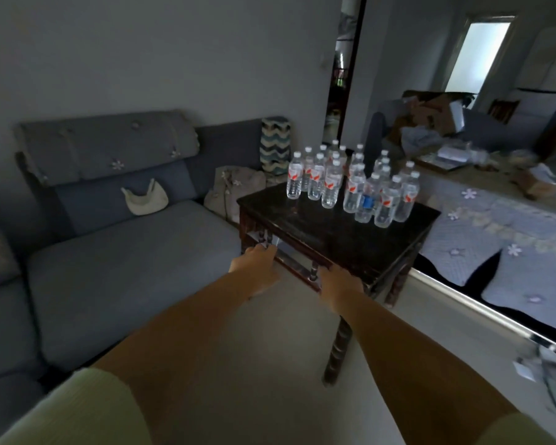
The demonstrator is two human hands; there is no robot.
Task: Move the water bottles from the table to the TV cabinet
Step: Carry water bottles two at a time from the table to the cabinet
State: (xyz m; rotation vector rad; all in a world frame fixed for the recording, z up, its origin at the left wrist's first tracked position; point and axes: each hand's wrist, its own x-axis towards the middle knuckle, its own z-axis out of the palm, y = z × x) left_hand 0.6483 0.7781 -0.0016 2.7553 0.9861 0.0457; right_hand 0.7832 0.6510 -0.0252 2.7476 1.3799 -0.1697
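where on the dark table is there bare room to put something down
The table top is bare on its near half, between the water bottles and the edge where the left hand and right hand hold it. The far half is crowded with bottles.

Dark wooden bench point(305, 220), turned legs, on pale floor point(270, 348). Clear water bottles point(350, 184) upright, clustered at far side of top.

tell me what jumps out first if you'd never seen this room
A crowd of clear water bottles stands upright on the far part of a small dark wooden table, one with a blue label among red-labelled ones. Both bare arms reach forward: the left hand and the right hand grip the table's near edge. A grey sofa fills the left side.
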